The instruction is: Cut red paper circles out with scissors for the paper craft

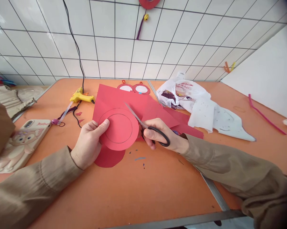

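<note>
Between the thumb and fingers of my left hand (pixel 92 140) is a sheet of red paper (pixel 120 128) with two circles drawn one inside the other. Its lower edge is cut round along the outer line, while the upper part is still joined to the larger sheet. Scissors (pixel 159 135) with black handles are in my right hand (pixel 161 133), the fingers through the loops. Their blades lie at the right side of the outer circle. Below the sheet, a darker red round piece (pixel 110 158) rests on the table.
A yellow glue gun (pixel 82 96) with a black cord lies at the left, beyond a phone (pixel 26 140) and cardboard (pixel 1 130). Two red-rimmed round pieces (pixel 140 89) sit at the back. A white plastic bag (pixel 183 92) and a pink pipe cleaner (pixel 265 114) are at the right.
</note>
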A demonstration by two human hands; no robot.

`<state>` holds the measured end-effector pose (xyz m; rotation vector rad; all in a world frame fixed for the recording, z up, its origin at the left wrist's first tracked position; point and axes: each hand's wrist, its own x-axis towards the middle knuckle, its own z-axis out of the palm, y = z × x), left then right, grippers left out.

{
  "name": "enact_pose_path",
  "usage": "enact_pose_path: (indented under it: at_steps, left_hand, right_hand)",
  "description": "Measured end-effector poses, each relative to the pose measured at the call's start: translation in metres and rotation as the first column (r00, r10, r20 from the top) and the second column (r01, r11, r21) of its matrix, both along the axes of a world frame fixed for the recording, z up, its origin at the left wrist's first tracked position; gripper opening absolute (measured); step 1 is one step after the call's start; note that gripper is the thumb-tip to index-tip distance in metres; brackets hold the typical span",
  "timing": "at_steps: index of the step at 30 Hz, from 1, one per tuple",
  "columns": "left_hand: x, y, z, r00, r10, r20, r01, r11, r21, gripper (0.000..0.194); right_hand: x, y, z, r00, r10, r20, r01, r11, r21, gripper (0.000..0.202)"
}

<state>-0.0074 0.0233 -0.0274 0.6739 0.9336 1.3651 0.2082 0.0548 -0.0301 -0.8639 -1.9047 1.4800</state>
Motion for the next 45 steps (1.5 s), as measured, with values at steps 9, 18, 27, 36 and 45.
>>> enact_pose_path:
  at_steps: [9,18,27,36,45]
  left_hand:
    - [0.0012,0.0013,0.0006,1.000,0.018,-0.021,-0.018,1.000,-0.002,0.013]
    - [-0.0016,0.0024,0.0025,0.999,0.004,-0.037,-0.003,1.000,0.027,0.009]
    - [-0.0049,0.0075,0.0013,0.999,0.008,-0.050,-0.005,0.998,0.063,0.013]
    - [-0.0064,0.0089,0.0000,0.999,0.001,-0.049,0.002,0.997,0.071,0.013]
    - [-0.0073,0.0087,0.0001,0.999,-0.006,-0.047,0.010,0.998,0.069,0.011]
  right_hand:
    - [0.0005,0.0005,-0.0008,1.000,0.001,0.001,-0.001,1.000,0.004,0.053]
    - [0.0001,-0.0002,0.0010,1.000,-0.002,0.004,0.002,1.000,0.004,0.054]
    - [-0.0001,-0.0012,0.0032,1.000,0.004,0.019,-0.004,1.000,0.007,0.054]
    - [-0.0002,-0.0003,0.0016,0.999,-0.003,0.035,0.003,1.000,0.018,0.054]
    - [-0.0012,-0.0014,0.0038,0.998,-0.030,0.063,0.031,0.999,-0.013,0.056]
